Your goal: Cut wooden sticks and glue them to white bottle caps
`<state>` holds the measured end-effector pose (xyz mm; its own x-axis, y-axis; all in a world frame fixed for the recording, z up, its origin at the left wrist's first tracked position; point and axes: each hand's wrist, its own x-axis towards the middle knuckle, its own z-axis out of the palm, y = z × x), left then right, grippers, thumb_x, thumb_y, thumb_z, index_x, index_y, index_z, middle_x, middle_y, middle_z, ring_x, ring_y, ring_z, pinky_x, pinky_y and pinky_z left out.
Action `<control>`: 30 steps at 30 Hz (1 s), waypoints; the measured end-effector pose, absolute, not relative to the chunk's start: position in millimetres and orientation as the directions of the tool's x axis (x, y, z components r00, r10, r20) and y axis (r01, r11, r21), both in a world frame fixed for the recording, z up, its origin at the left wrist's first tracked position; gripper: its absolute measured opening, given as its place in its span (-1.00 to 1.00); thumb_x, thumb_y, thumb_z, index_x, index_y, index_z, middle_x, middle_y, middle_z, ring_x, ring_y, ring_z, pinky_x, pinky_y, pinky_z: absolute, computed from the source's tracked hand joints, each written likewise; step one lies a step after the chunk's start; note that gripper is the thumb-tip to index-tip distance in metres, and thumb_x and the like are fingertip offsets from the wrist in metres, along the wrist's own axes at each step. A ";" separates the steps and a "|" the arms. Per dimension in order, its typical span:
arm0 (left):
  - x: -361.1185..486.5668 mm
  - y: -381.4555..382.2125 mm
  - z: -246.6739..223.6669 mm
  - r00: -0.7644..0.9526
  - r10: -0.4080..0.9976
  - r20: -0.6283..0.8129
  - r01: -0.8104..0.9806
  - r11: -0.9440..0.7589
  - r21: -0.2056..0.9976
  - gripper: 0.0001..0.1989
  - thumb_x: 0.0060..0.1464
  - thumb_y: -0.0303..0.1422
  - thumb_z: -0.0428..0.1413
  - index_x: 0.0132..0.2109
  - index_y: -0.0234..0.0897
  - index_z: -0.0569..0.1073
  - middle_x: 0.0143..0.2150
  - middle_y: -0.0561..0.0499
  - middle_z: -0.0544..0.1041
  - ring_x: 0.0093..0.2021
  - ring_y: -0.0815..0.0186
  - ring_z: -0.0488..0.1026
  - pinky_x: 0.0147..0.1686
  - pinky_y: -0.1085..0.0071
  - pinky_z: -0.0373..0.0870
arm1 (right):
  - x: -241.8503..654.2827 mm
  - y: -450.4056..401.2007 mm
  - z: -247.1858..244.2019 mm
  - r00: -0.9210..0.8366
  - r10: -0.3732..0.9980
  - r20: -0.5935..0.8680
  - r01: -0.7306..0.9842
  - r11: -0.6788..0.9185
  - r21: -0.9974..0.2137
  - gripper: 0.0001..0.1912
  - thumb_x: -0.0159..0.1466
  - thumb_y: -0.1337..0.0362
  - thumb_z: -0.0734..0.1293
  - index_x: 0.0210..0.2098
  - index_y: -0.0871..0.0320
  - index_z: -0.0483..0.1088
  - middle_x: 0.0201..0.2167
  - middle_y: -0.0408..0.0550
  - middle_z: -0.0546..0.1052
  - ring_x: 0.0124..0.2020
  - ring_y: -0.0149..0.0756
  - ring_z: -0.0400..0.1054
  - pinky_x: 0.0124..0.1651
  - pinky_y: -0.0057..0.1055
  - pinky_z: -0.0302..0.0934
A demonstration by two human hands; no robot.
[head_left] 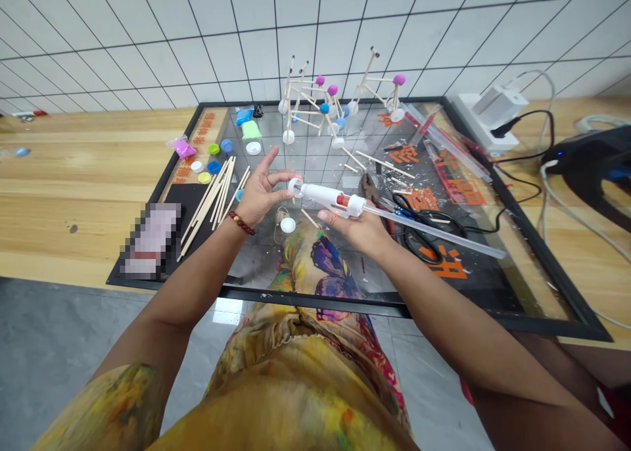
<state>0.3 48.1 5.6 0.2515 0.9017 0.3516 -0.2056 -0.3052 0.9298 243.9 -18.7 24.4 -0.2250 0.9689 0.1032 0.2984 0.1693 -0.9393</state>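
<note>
My right hand (362, 227) is wrapped round a white hot glue gun (325, 196), which points left. A long translucent glue stick (444, 231) sticks out of its back end. Between thumb and a finger, my left hand (263, 188) pinches a white bottle cap (294, 187) right at the gun's nozzle; its other fingers are spread. Whether nozzle and cap touch, I cannot tell. Another white cap (287, 225) lies on the glass below. Just left of my left hand are several loose wooden sticks (211, 191).
Behind my hands stand small stick structures (315, 106) with caps and coloured balls. Pliers (369, 188) and black-handled scissors (428, 221) lie at right, with more glue sticks (448, 142) beyond. A power strip (486, 125) with cables sits far right. Coloured caps (213, 167) and clay packs (185, 148) are left.
</note>
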 end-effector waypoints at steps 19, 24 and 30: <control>-2.8 47.1 8.4 0.278 0.924 0.262 -0.239 -0.197 0.951 0.14 -0.20 -0.25 0.54 0.46 -0.12 0.17 -0.09 -0.06 0.72 0.18 0.06 0.58 0.27 0.08 0.39 | 242.2 -22.1 33.4 -0.230 0.969 0.096 0.331 0.171 -0.928 -0.59 0.15 -0.10 0.47 -0.20 0.08 0.63 -0.39 -0.09 0.62 -0.32 -0.11 0.50 -0.22 -0.22 0.40; -3.1 45.1 11.5 0.293 0.929 0.227 -0.247 -0.156 0.956 0.17 -0.22 -0.27 0.55 0.47 -0.14 0.14 -0.09 -0.07 0.72 0.14 0.07 0.60 0.22 0.11 0.42 | 241.4 -23.4 35.2 -0.244 0.964 0.107 0.284 0.176 -0.943 -0.63 0.15 -0.04 0.47 -0.19 0.08 0.64 -0.29 -0.08 0.65 -0.22 -0.07 0.54 -0.15 -0.24 0.41; -3.1 44.7 11.5 0.308 0.923 0.230 -0.263 -0.150 0.953 0.16 -0.21 -0.31 0.54 0.47 -0.12 0.13 -0.10 -0.05 0.72 0.10 0.11 0.62 0.15 0.18 0.46 | 241.1 -22.6 33.1 -0.229 0.970 0.088 0.293 0.154 -0.944 -0.58 0.14 -0.07 0.48 -0.17 0.10 0.63 -0.31 -0.07 0.65 -0.23 -0.07 0.53 -0.15 -0.20 0.40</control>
<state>-3.1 44.7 11.5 0.3077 0.9233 0.2298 -0.2629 -0.1496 0.9531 241.1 -22.6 33.1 -0.2288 0.9695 0.0875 0.2926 0.1542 -0.9437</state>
